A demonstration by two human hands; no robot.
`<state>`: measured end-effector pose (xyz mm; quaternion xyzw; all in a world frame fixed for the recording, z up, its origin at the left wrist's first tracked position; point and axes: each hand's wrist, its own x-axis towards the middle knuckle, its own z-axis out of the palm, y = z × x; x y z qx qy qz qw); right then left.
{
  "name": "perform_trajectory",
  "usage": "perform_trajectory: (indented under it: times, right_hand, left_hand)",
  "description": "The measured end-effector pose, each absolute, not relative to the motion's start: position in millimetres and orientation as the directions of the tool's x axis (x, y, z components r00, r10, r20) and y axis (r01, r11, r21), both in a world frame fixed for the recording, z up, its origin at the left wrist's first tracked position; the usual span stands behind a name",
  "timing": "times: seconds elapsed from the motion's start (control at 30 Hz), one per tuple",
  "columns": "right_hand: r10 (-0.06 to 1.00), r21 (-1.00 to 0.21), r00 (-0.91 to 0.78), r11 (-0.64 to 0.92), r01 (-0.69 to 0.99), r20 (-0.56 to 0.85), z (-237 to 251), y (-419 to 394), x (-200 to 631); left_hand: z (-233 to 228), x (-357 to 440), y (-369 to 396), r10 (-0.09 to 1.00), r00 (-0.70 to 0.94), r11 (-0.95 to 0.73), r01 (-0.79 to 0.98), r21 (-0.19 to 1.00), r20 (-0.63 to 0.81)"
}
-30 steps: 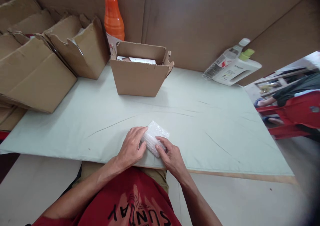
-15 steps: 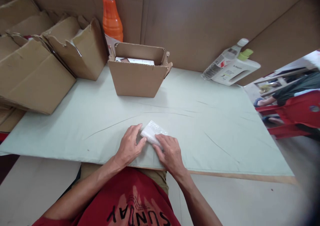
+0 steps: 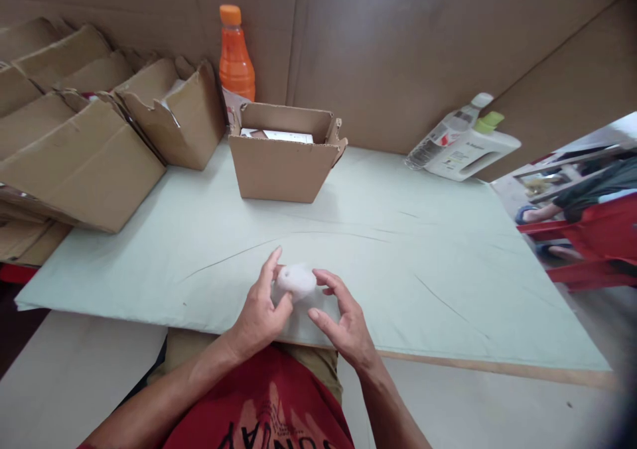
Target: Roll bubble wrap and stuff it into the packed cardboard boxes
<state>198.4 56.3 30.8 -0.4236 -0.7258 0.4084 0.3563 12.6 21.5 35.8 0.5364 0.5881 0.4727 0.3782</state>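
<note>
White, translucent wrap, bunched into a small rounded bundle (image 3: 300, 282), and it's right between the two hands, over the near side of the pale green, cloth-covered desk (image 3: 398, 303); whether its underside touches down, I can't tell. The left hand (image 3: 261, 305) is half curled and has hold of the bundle's left end, thumb in front, fingers behind. The right hand (image 3: 347, 321), thumb and fingers spread well apart, grips nothing, its fingertips right at the bundle's other end; contact there is hard to call. Straight ahead, the brown, open-topped cardboard box (image 3: 279, 170) stands on the desk, and just behind its left corner rises the orange plastic bottle with an orange cap (image 3: 235, 64).
</note>
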Motion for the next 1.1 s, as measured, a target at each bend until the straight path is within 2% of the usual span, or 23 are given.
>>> perform_trajectory:
  times: [0.1,0.17,0.27,0.4,0.7,0.87,0.93,1.0,1.1]
  right_hand:
    - [0.878,-0.909,-0.446,0.316,0.272,0.172,43,63,198]
    - [0.876,-0.917,-0.441,0.321,0.236,0.193,46,66,191]
    - [0.906,-0.931,-0.375,0.292,0.218,0.196,41,68,182]
    - [0.929,-0.919,-0.352,0.233,0.318,0.114,34,74,183]
    - [0.789,-0.743,-0.613,0.436,0.508,0.044,62,111,199]
    - [0.763,-0.764,-0.646,0.435,0.477,0.032,86,134,187]
    - [0.777,-0.775,-0.623,0.448,0.446,0.09,104,149,184]
    - [0.813,-0.805,-0.555,0.445,0.393,0.178,126,169,183]
    - [0.876,-0.866,-0.367,0.421,0.269,0.312,162,212,177]
  left_hand:
    - [35,14,18,0.954,-0.029,-0.25,0.472,0.845,0.299]
    - [29,14,18,0.941,-0.007,-0.293,0.489,0.822,0.34]
    - [17,9,21,0.977,-0.003,-0.19,0.44,0.878,0.213]
    - [5,-1,23,0.999,0.051,-0.025,0.41,0.912,0.004]
    - [20,-18,44,0.978,0.205,-0.062,0.415,0.908,-0.027]
    - [35,-29,63,0.99,0.142,-0.033,0.338,0.941,-0.016]
    - [46,-40,73,0.993,0.094,-0.098,0.316,0.944,0.072]
    - [62,-54,88,0.968,0.021,-0.24,0.363,0.9,0.25]
    - [94,-79,122,0.826,-0.109,-0.399,0.58,0.71,0.553]
